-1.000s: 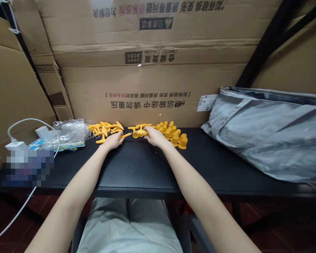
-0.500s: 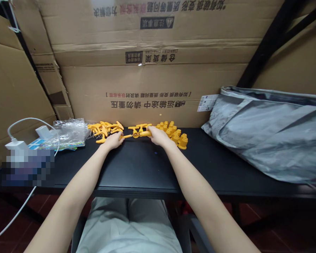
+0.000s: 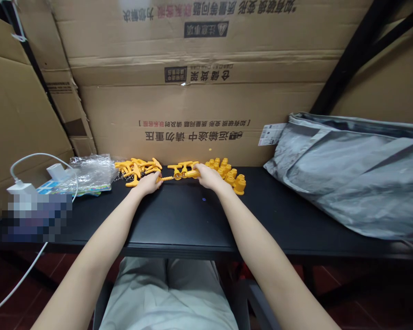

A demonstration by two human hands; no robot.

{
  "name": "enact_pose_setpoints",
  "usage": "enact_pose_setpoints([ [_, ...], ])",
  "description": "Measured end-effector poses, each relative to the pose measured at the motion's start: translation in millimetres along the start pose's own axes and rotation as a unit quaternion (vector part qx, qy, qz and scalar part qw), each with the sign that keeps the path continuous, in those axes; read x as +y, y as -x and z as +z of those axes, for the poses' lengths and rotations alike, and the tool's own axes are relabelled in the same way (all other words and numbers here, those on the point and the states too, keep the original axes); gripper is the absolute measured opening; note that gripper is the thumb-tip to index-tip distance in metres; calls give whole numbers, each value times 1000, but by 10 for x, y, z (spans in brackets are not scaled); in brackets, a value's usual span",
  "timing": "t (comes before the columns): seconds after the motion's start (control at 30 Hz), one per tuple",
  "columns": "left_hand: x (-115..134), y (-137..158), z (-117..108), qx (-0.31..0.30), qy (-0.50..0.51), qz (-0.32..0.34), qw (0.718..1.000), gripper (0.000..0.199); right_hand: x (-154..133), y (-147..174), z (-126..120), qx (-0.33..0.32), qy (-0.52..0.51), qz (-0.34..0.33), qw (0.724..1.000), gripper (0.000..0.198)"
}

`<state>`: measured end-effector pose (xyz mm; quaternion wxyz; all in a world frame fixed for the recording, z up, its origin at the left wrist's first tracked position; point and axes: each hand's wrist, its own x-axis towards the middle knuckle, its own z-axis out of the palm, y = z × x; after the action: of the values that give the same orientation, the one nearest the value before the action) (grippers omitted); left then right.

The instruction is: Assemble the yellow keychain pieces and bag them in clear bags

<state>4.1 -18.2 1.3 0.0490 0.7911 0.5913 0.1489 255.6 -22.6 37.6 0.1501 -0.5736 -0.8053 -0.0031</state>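
My left hand is closed on a yellow T-handled screw, whose threaded shank points right. A short distance to the right, my right hand pinches a yellow plastic piece, partly hidden by the fingers. Just behind the gap between my hands stand several yellow T-handled pieces with round bases. Left of these lies a pile of yellow T-handles with thin metal chains. Beside my right hand, several yellow stepped cups are grouped.
Clear plastic bags lie on the black table at left, near a white charger with its cable. A large grey bag rests at right. Cardboard forms the back wall.
My right hand has shifted slightly right with its yellow piece, widening the gap to the screw's shank. My left hand stays almost still.
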Motion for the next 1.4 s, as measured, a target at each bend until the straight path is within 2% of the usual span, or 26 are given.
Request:
enact_pose_setpoints([
  [0.13,3,2,-7,-2,-22,2,1000,25,6,-1,-3,-10,-13,-7,1000,36],
  [0.4,10,-3,18,6,-11,18,1000,25,27,-87,162,-6,-47,-55,997,39],
  [0.57,17,-16,68,26,12,48,998,23,-19,-104,195,-31,-103,-74,991,40],
  [0.7,-14,-10,73,42,27,72,996,29,-34,-88,172,-42,-171,-77,981,37],
  [0.87,-10,8,25,77,31,55,995,29,-43,-95,199,-68,-304,-39,949,18],
  [1.07,40,21,-11,84,31,14,996,29,-49,-106,276,-101,-408,24,907,27],
  [1.13,42,24,-13,86,32,6,996,30,-6,-107,298,-125,-448,12,885,25],
  [1.27,38,30,-21,95,39,11,995,31,82,-118,328,-143,-514,-22,845,44],
  [1.4,37,32,-31,107,47,16,993,33,75,-129,343,-146,-532,-22,834,35],
])
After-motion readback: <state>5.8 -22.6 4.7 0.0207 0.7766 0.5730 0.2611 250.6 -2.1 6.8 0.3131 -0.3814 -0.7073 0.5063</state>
